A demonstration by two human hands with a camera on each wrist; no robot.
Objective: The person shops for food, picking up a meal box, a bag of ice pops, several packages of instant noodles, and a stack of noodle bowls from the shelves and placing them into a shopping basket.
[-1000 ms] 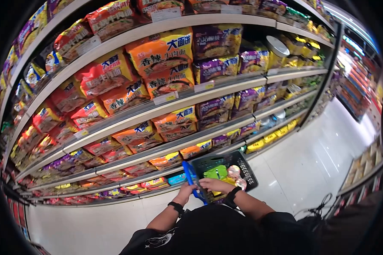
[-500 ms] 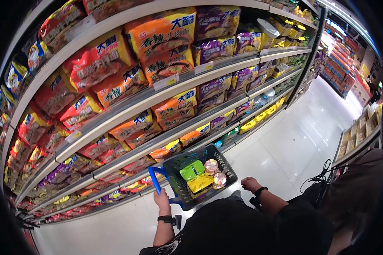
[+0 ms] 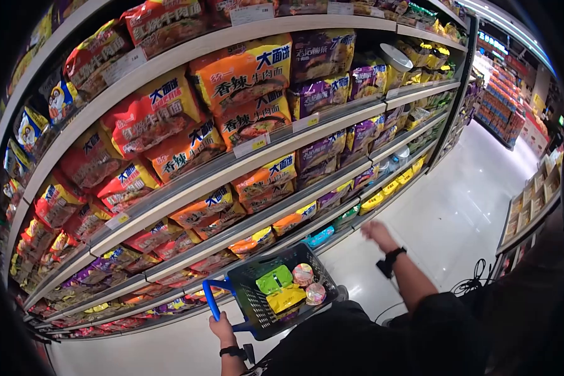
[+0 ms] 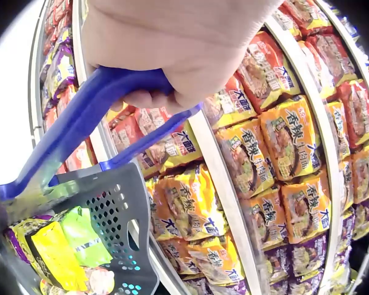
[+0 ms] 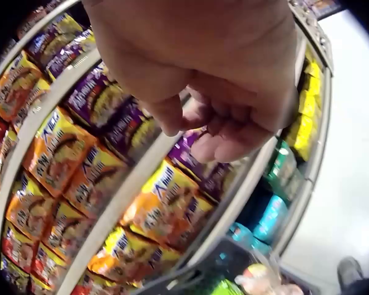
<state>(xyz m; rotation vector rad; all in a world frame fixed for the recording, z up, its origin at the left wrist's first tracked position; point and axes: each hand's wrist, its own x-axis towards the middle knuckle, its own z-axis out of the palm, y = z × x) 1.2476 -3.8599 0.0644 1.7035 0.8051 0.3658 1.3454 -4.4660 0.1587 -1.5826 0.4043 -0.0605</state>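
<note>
L hand (image 3: 222,327) wrapped tight round blue handle (image 3: 207,304), so basket (image 3: 254,308) is kept close, by low shelves (image 3: 188,180). R hand (image 3: 376,231) lifted near noodle packs (image 3: 250,75); fingers loose, nothing held.

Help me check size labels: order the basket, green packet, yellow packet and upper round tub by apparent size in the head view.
1. basket, clearly largest.
2. green packet and yellow packet, too alike to rank.
3. upper round tub, smallest.
</note>
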